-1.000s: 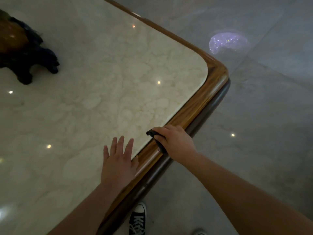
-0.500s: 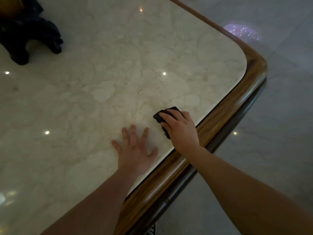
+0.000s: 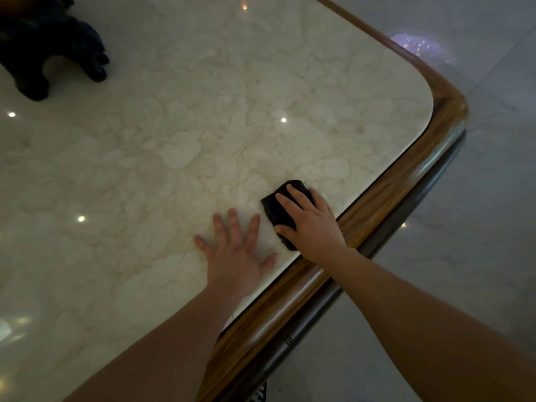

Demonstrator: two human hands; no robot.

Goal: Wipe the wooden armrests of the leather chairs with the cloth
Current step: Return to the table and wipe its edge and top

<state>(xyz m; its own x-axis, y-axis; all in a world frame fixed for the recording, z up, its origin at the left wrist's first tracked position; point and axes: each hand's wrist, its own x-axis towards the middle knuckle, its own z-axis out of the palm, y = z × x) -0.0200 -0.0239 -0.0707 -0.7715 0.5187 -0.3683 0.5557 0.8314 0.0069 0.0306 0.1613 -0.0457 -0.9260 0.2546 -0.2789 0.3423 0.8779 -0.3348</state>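
Note:
A small dark folded cloth point(image 3: 280, 206) lies on the cream marble top of a table, close to its wooden rim point(image 3: 385, 192). My right hand point(image 3: 311, 224) presses down on the cloth, fingers curled over it. Just to its left, my left hand point(image 3: 236, 256) rests flat on the marble with fingers spread and nothing in it. No leather chair or armrest is in view.
A dark carved stand point(image 3: 49, 47) sits on the marble at the far left. The table's rounded corner point(image 3: 448, 105) is at the right, with glossy grey floor tiles point(image 3: 478, 227) beyond it. A shoe tip point(image 3: 259, 394) shows under the table edge.
My right hand slid the cloth from the wooden rim onto the marble. My left hand moved further in onto the tabletop, and the view shifted left over the table.

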